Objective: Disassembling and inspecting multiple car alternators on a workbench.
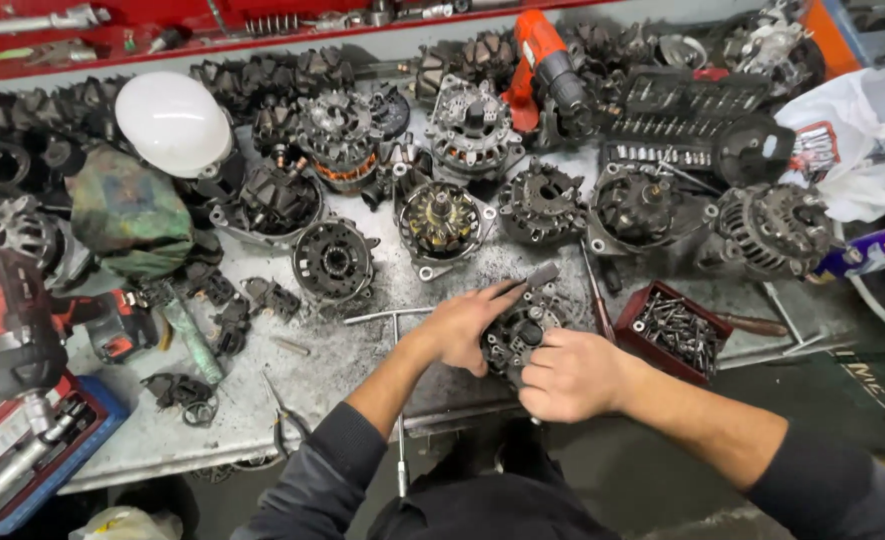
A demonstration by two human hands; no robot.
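Note:
A dark alternator part (518, 333) rests at the front edge of the grey workbench (362, 355), between both hands. My left hand (459, 325) grips its left side and also pinches a flat grey tool (530, 278) that angles up to the right over the part. My right hand (570, 375) is closed on the part's lower right side, fingers curled over its rim. Dark sleeves cover both forearms near the elbows.
Several alternators and housings (440, 222) crowd the bench behind. A red tray of screws (678, 333) sits right of the hands, a T-handle wrench (394, 345) left. A white hard hat (173, 122), an orange drill (545, 62), a socket set (677, 125) and a plastic bag (857, 135) lie farther back.

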